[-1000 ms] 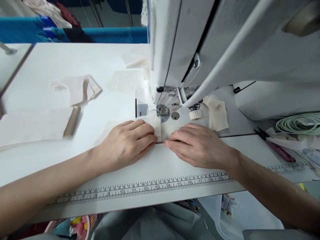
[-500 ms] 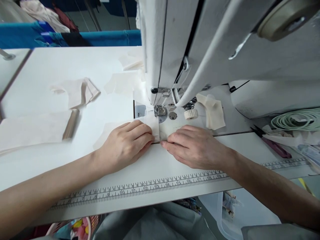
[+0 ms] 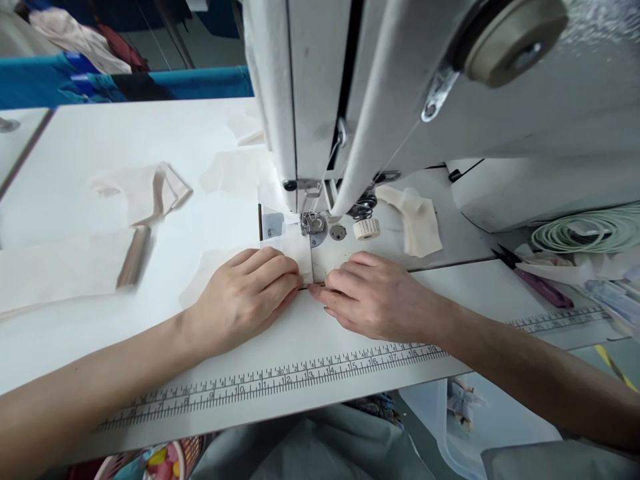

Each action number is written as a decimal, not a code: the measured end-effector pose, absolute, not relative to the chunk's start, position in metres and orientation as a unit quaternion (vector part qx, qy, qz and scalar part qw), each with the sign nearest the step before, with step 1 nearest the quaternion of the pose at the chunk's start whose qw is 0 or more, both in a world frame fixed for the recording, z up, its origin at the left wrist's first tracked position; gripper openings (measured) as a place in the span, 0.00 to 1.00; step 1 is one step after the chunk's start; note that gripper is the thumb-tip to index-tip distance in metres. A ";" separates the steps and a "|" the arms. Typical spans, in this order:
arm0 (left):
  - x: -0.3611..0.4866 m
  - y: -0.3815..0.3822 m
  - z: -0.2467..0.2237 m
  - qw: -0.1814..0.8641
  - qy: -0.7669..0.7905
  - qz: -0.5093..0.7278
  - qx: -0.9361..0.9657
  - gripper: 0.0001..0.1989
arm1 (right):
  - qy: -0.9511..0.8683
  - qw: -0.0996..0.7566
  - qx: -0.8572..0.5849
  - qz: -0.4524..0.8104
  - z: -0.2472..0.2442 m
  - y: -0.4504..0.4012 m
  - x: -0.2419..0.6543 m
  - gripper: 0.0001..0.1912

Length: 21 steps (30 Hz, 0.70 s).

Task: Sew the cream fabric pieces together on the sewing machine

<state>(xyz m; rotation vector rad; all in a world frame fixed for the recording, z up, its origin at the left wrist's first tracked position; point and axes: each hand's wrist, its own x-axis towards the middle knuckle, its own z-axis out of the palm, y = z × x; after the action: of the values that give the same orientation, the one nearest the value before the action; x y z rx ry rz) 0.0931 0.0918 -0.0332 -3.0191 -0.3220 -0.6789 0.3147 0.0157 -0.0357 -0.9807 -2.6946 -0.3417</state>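
The white fabric lies at the far side of our left fingers, which bunch together; our right fingers, also together, sit right; any grip we cannot tell

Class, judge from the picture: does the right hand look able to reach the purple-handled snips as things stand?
Probably yes: the right hand rests near the edge of the pale fabric, and nothing visible stands between it and the snips, whose handle lies uncovered on the tabletop.
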 end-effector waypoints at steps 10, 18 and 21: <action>0.093 0.091 -0.035 0.060 -0.071 -0.219 -0.971 0.04 | -0.922 0.134 -0.343 -0.119 -0.037 0.016 0.315 0.10; 0.093 0.091 -0.034 0.050 -0.068 -0.219 -0.972 0.05 | -0.921 0.146 -0.341 -0.119 -0.038 0.016 0.317 0.09; 0.093 0.091 -0.035 0.051 -0.067 -0.225 -0.971 0.05 | -0.921 0.146 -0.341 -0.119 -0.038 0.016 0.317 0.09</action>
<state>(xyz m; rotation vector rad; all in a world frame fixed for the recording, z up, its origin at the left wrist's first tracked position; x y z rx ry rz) 0.0929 0.0909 -0.0351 -2.9552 -0.2025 -0.6857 0.3175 0.0157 -0.0382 -0.9825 -2.6525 -0.3436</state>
